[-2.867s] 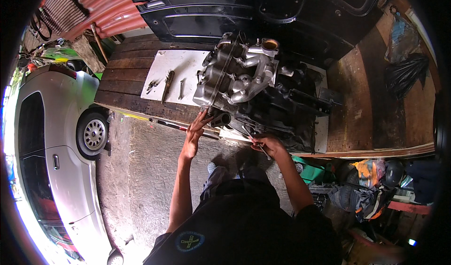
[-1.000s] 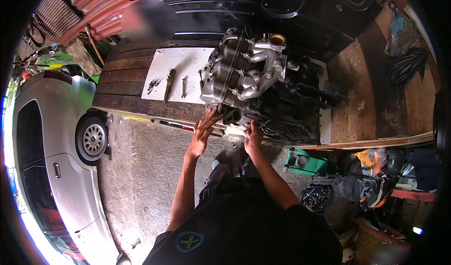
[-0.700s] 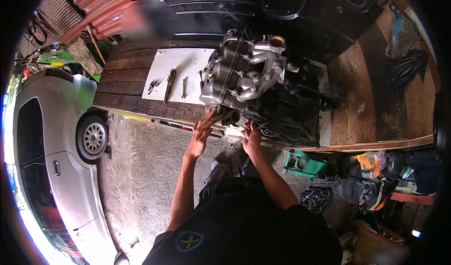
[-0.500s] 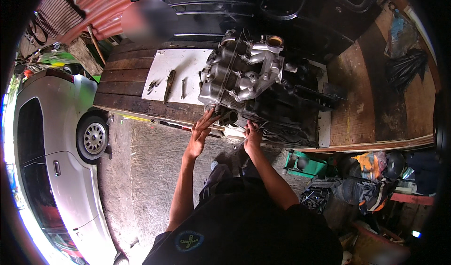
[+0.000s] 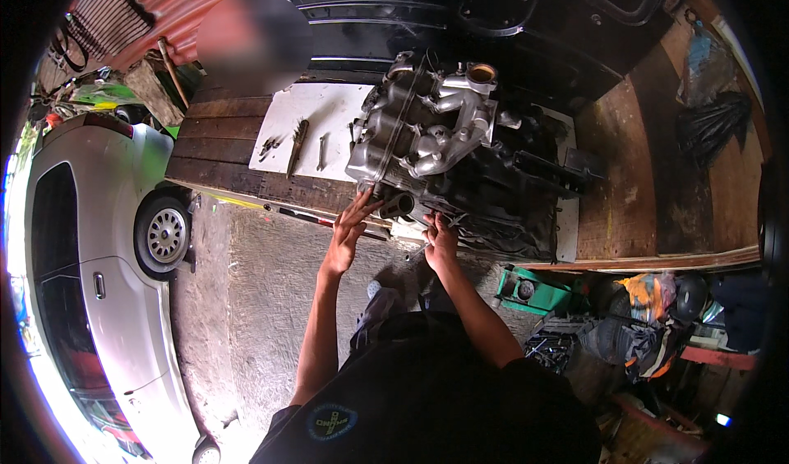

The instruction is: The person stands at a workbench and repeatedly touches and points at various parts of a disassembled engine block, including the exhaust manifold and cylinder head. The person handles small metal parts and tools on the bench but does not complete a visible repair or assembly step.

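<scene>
Reaching to the engine [image 5: 382, 131], left hand [image 5: 345, 238] with fingers spread, right hand [image 5: 441, 240] curled, its exact grip unclear.

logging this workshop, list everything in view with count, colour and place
engine: 1, silver and black, on workbench
workbench: 1, brown, centre
board: 1, white, left of engine
wrench: 1, silver, on board
brush-like tool: 1, dark, on board
car: 1, silver, far left
panel: 1, black, behind engine
corrugated sheet: 1, red, upper left
bags: 2, black and clear, right
jack-like device: 1, green, lower right
left hand: 1, bare, by engine
right hand: 1, bare, by engine
</scene>
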`<state>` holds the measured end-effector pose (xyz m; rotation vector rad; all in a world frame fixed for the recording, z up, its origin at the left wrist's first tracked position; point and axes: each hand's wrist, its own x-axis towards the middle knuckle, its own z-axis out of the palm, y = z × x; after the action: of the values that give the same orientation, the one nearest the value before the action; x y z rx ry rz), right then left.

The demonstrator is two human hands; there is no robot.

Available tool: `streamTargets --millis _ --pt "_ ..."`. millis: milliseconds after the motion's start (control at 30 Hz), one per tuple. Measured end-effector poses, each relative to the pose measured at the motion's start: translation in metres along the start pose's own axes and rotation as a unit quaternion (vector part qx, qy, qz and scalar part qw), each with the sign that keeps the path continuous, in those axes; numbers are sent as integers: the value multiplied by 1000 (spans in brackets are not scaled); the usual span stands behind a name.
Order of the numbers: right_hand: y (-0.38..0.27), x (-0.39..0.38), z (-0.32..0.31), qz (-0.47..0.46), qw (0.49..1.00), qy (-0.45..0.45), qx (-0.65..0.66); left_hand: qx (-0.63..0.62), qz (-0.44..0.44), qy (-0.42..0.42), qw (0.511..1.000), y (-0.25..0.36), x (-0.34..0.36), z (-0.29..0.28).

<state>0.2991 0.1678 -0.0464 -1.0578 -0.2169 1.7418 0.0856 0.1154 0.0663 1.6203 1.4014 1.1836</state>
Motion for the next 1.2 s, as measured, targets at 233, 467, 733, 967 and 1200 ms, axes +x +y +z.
streamTargets --millis 233,467,733,967,1200 --pt "1 5 -1 -19 1000 6 -16 -2 -1 8 1000 0 -1 2" --pt "-12 -26 9 -49 997 -55 -38 -11 -10 14 1000 14 -2 3" --pt "-39 -53 -3 11 991 -68 -114 -110 -81 87 987 33 -30 23" --pt "-49 -98 -1 39 916 -159 -365 -216 -143 168 951 28 -94 52" --pt "-22 -109 36 23 841 -265 -471 -214 -173 272 922 24 -137 40"
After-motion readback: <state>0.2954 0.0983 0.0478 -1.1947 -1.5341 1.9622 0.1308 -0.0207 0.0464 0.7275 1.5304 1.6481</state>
